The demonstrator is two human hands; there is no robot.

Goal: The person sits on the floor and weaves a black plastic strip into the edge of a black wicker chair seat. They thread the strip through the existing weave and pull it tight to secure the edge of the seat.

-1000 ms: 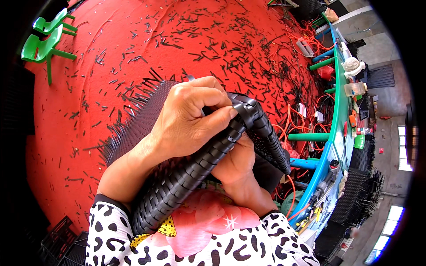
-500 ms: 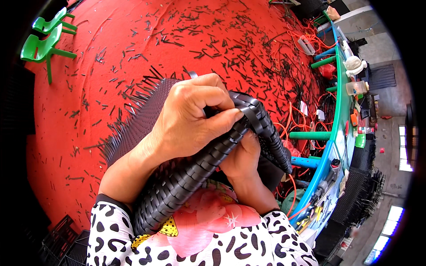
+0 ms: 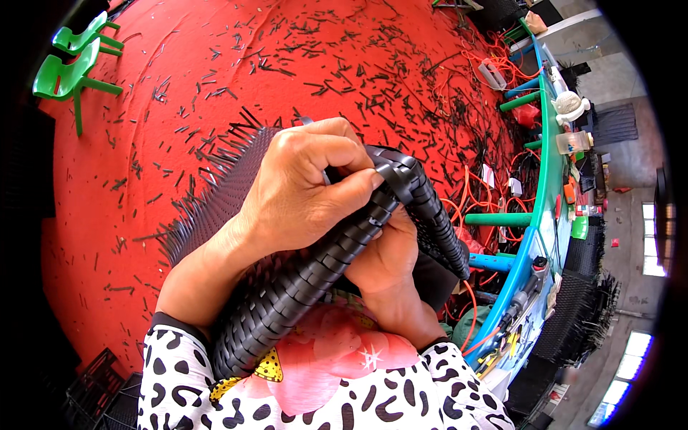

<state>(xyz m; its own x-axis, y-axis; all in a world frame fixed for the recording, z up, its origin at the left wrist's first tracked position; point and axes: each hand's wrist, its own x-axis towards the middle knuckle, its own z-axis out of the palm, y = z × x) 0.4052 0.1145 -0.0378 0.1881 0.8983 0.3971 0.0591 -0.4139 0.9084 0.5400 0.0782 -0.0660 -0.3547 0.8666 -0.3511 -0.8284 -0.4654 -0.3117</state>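
Note:
Across my lap lies a black woven panel (image 3: 266,309), with a thick strip-wrapped rim that bends at a corner toward the right. My left hand (image 3: 304,190) is closed at that corner, thumb and forefinger pinching a flat black strip (image 3: 398,179) that loops over the rim. From below, my right hand (image 3: 387,254) grips the rim close to the corner; its fingertips are hidden behind the weave. Loose strip ends (image 3: 188,213) fringe the panel's far left edge.
Black strip scraps litter the red floor (image 3: 107,208). Two green chairs (image 3: 66,77) stand at the far left. Along the right runs a green and blue bench (image 3: 548,165) holding tools, a small white fan (image 3: 570,105) and a jar. Orange cords (image 3: 469,315) tangle beneath it.
My left thumb and forefinger have drawn slightly left from the corner, and the strip loop there lies closer against the rim. My right hand has shifted a little left and down.

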